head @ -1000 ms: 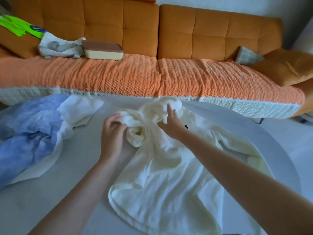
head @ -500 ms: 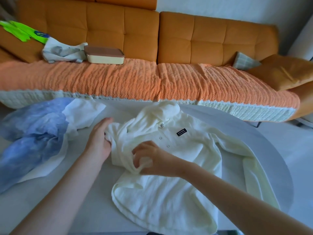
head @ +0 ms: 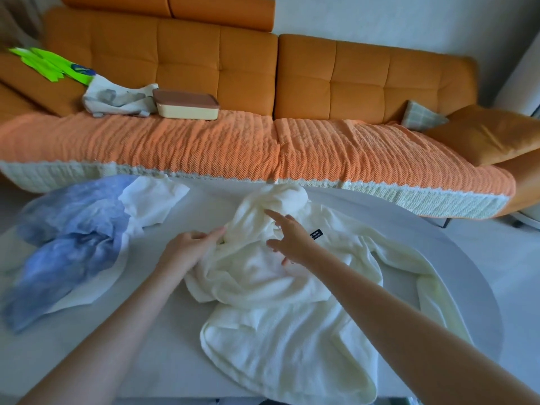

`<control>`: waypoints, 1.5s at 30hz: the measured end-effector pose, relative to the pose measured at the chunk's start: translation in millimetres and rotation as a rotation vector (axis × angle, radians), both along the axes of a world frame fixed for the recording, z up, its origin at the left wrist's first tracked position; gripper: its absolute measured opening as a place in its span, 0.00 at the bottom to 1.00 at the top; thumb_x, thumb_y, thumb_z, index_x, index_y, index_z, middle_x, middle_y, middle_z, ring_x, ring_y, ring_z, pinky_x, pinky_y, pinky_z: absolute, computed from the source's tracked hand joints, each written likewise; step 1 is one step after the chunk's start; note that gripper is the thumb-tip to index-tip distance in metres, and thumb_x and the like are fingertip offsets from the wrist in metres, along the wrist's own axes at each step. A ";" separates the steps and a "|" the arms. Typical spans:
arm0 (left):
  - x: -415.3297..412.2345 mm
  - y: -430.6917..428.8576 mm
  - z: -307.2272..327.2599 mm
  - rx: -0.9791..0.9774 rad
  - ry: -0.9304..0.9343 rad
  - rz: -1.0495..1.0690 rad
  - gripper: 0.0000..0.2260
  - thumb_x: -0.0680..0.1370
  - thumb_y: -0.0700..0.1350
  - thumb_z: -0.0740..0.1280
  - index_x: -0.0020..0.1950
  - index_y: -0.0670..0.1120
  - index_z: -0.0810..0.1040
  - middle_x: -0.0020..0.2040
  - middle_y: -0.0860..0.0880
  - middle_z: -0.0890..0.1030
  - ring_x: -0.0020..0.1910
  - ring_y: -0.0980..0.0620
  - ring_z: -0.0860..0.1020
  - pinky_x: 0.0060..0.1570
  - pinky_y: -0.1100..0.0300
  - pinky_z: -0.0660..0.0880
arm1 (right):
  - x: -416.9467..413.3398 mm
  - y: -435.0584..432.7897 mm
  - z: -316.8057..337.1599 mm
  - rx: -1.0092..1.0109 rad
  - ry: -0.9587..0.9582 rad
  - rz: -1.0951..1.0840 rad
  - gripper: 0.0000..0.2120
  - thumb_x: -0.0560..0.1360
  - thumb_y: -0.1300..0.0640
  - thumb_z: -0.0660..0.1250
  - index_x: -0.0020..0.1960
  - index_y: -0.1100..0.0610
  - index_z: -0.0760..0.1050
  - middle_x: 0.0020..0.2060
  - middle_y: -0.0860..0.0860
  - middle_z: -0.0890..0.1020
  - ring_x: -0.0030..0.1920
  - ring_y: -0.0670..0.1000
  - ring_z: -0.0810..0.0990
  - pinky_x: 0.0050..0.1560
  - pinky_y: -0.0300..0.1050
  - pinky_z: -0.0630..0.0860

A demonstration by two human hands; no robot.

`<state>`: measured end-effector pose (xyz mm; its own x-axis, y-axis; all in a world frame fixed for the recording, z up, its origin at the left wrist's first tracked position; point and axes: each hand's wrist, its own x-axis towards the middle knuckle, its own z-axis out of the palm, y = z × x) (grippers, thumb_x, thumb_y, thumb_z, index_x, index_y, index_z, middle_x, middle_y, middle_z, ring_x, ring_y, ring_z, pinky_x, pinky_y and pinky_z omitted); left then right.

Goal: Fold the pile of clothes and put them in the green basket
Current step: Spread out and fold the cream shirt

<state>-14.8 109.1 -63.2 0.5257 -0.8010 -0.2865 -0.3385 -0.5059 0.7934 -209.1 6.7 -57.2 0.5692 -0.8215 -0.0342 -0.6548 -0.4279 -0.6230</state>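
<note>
A cream button-up shirt (head: 280,325) with a small black label lies rumpled on the white round table (head: 473,276). My left hand (head: 190,248) pinches a fold of the shirt near its left shoulder. My right hand (head: 290,239) hovers over the chest of the shirt with its fingers spread and index finger stretched toward the bunched collar. A blue tie-dye garment (head: 64,244) and a white cloth (head: 152,200) lie in a heap at the table's left. A bright green item (head: 49,64) rests on the sofa's far left; I cannot tell whether it is the basket.
An orange sofa (head: 263,83) with a knitted orange throw runs behind the table. On it sit a cream box with a brown lid (head: 187,108), a grey-white cloth bag (head: 117,100), a checked cushion (head: 420,115) and an orange pillow (head: 491,135).
My right hand let go of the bunched fabric, opened and rose toward the collar. My left hand shifted right and took a fold of the shirt. The shirt front is more crumpled.
</note>
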 end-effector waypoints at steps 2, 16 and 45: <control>-3.8 -3.6 -1.3 -0.045 -0.087 -0.058 0.20 0.56 0.64 0.66 0.38 0.51 0.81 0.38 0.50 0.81 0.40 0.50 0.78 0.36 0.59 0.69 | 15.6 -6.2 1.5 -0.098 0.158 0.058 0.33 0.74 0.54 0.69 0.74 0.46 0.58 0.64 0.53 0.63 0.48 0.54 0.78 0.42 0.44 0.79; 13.1 -4.5 -6.5 -0.831 0.635 0.551 0.20 0.74 0.40 0.56 0.67 0.45 0.64 0.61 0.43 0.73 0.51 0.49 0.76 0.48 0.54 0.76 | -10.1 -67.3 12.3 0.063 -0.315 -0.540 0.35 0.74 0.71 0.52 0.76 0.58 0.41 0.75 0.55 0.38 0.72 0.62 0.59 0.48 0.47 0.76; -18.4 -68.4 -53.8 0.143 -0.755 -0.401 0.24 0.81 0.57 0.48 0.76 0.54 0.54 0.77 0.47 0.50 0.76 0.45 0.48 0.72 0.45 0.50 | -167.2 -57.9 -27.4 0.030 0.537 0.073 0.32 0.77 0.37 0.51 0.75 0.41 0.42 0.76 0.46 0.44 0.76 0.49 0.41 0.74 0.45 0.38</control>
